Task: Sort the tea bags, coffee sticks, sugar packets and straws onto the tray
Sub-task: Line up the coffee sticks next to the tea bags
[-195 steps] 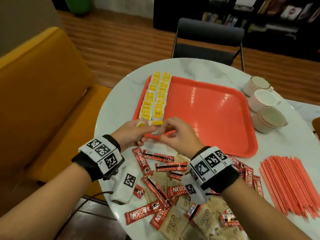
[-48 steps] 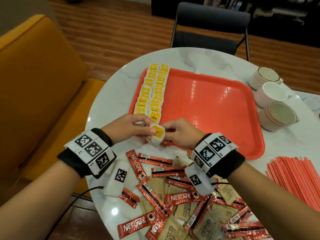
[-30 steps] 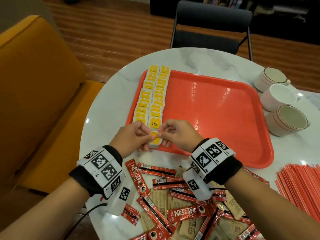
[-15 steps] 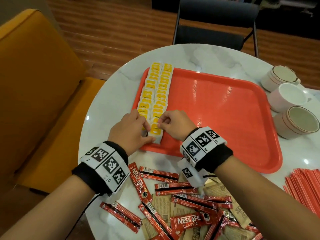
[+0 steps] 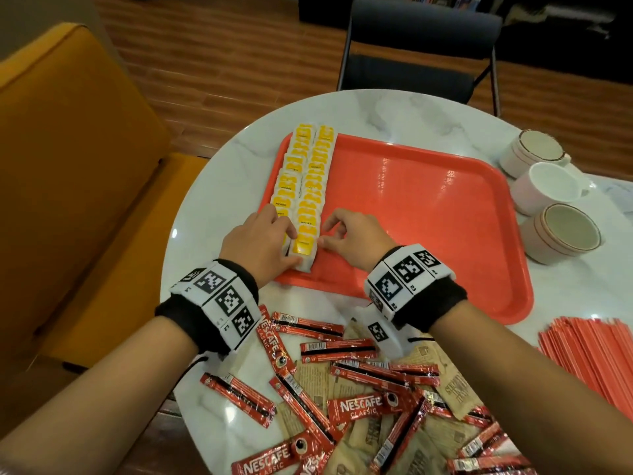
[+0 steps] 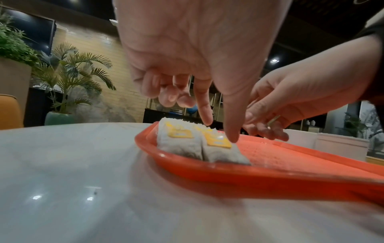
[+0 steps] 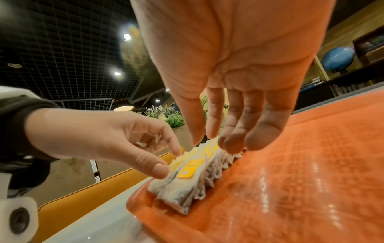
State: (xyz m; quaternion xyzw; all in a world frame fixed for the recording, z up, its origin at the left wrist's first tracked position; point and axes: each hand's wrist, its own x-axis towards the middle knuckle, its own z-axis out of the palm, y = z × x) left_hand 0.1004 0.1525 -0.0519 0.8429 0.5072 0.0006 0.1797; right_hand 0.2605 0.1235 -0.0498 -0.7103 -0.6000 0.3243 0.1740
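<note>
Two rows of white tea bags with yellow labels lie along the left side of the orange-red tray. My left hand and right hand flank the rows' near end. The nearest tea bag lies flat at the end of the right row. In the left wrist view the left hand presses thumb and index tips down on the tea bags. The right hand touches the row's right side with loose, nearly straight fingers. Red coffee sticks, brown sugar packets and orange straws lie on the table.
Three cups stand right of the tray on the round marble table. A yellow sofa sits at the left and a dark chair behind the table. The tray's middle and right hold nothing.
Both hands pinched a tea bag over the tray's near edge. It now lies at the near end of the right row, and the hands only touch and press it.
</note>
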